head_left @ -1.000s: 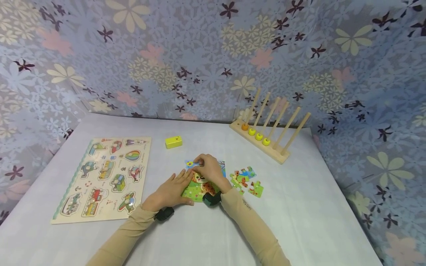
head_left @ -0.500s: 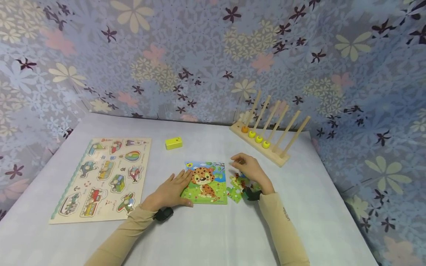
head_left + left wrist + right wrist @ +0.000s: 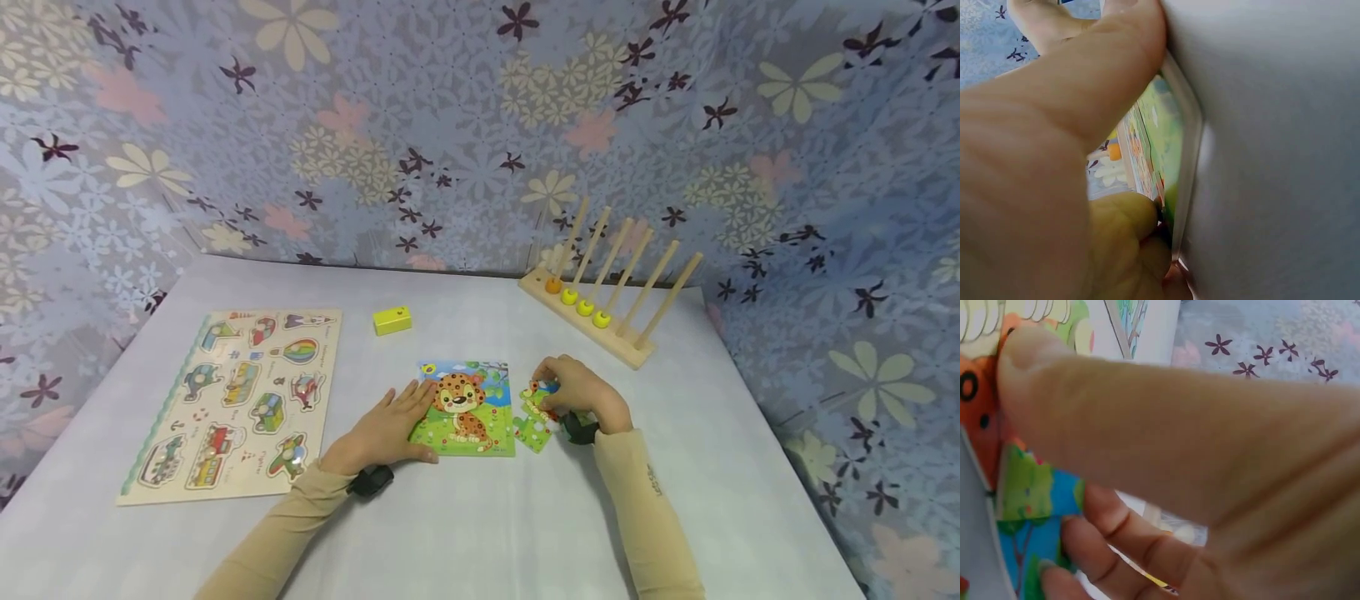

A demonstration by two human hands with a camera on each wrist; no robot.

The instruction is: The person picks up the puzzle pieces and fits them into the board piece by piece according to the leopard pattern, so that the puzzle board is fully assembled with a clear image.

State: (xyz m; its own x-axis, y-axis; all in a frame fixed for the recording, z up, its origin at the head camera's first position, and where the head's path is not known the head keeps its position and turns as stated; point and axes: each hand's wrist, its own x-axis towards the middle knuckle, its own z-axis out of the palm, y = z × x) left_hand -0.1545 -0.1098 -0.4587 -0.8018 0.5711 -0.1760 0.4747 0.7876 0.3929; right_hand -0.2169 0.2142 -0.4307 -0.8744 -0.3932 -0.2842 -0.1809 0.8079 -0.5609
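A square jigsaw puzzle with a spotted leopard cub lies in the middle of the table. My left hand rests along its left side, fingers extended onto the picture and thumb near the lower edge. In the left wrist view the puzzle's pale rim shows beyond that hand. To the right of the puzzle lie several loose jigsaw pieces, partly covered by my right hand. Its thumb and bent fingers pinch a jigsaw piece with blue and green print.
A wooden peg board with vehicle pictures lies at the left. Behind the puzzle sits a yellow block. At the back right stands a wooden rack with upright rods and several beads. Flowered cloth hangs behind the table.
My right hand has left the top of the leopard puzzle, moved right and come down onto the loose pieces. My left hand has stayed on the puzzle's left side.
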